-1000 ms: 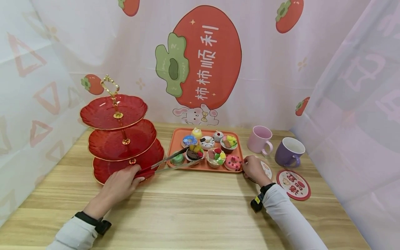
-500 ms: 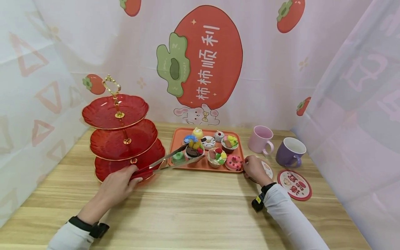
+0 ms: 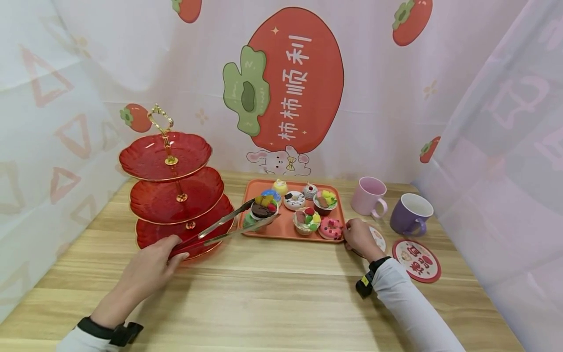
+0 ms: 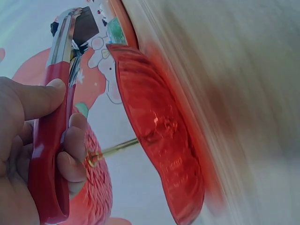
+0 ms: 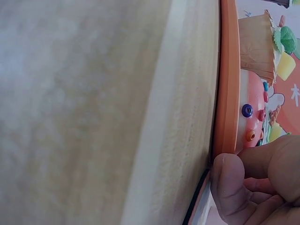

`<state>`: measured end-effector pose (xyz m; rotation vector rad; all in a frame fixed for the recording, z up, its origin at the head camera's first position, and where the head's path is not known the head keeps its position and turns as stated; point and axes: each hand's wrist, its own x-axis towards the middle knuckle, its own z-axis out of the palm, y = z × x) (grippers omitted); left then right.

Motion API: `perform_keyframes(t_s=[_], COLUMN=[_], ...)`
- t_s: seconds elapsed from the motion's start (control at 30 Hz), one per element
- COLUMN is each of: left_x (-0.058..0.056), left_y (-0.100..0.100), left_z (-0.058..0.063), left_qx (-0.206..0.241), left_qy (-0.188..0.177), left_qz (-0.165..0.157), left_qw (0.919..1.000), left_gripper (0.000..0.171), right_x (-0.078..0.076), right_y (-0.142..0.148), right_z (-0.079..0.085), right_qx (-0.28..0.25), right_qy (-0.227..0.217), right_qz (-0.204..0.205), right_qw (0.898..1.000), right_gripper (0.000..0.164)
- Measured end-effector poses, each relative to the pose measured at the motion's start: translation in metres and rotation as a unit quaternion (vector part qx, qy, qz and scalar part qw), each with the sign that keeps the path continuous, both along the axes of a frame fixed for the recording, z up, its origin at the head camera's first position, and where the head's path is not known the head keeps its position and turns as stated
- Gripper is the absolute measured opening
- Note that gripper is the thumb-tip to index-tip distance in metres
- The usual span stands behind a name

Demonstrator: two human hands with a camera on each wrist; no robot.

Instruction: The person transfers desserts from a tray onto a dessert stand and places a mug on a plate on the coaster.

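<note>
My left hand [image 3: 147, 269] grips red-handled tongs [image 4: 49, 122], the thumb and curled fingers around the handle. Between the tong tips is a chocolate cupcake [image 3: 263, 211] topped with fruit, raised above the left end of the orange tray [image 3: 281, 231]. It partly covers a green pastry [image 3: 249, 221]. At the tray's front right corner, my right hand [image 3: 361, 239] pinches the rim, beside a pink doughnut [image 5: 255, 110]. Left of the tray stands a red three-tier cake stand [image 3: 195, 159] with a gold handle; the tongs pass in front of its lowest tier.
Several other pastries, among them a fruit cupcake [image 3: 306, 221] and a white doughnut [image 3: 294, 200], sit on the tray. A pink mug [image 3: 367, 195], a purple mug [image 3: 406, 212] and two round coasters, one red-rimmed [image 3: 417, 260], are at the right.
The tongs have lifted the chocolate cupcake from the tray and carried it left, over the green pastry. My left hand has drawn back left and toward me. The right hand stays at the tray corner.
</note>
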<state>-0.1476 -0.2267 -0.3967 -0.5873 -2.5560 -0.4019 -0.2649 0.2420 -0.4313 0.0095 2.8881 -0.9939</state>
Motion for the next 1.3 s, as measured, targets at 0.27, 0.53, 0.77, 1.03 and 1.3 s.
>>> perform_keyframes(t_s=[0.27,0.53,0.77,1.03,1.3], left_x=[0.010,0.016,0.021,0.027,0.030], left_y=[-0.011,-0.022,-0.031,-0.041,-0.045], left_z=[0.002,0.001,-0.002,-0.005,-0.008], left_qx=[-0.002,0.001,0.021,0.028,0.028], left_qy=[-0.014,-0.003,-0.015,-0.029,-0.041], left_qz=[0.026,0.042,0.062,0.095,0.120], left_qw=[0.9996,0.9991,0.9978,0.9947,0.9915], left_gripper=[0.030,0.031,0.028,0.025,0.025], right_x=[-0.001,-0.002,0.000,0.000,-0.001], right_y=[0.000,0.000,0.001,0.002,0.001], right_z=[0.000,0.000,-0.001,-0.001,-0.003], right_qx=[0.006,0.014,0.012,0.014,0.006], right_qy=[-0.005,-0.009,0.005,0.010,0.003], right_qz=[-0.002,-0.007,0.004,0.009,0.004], right_qw=[1.000,1.000,1.000,1.000,1.000], right_gripper=[0.015,0.017,0.016,0.014,0.013])
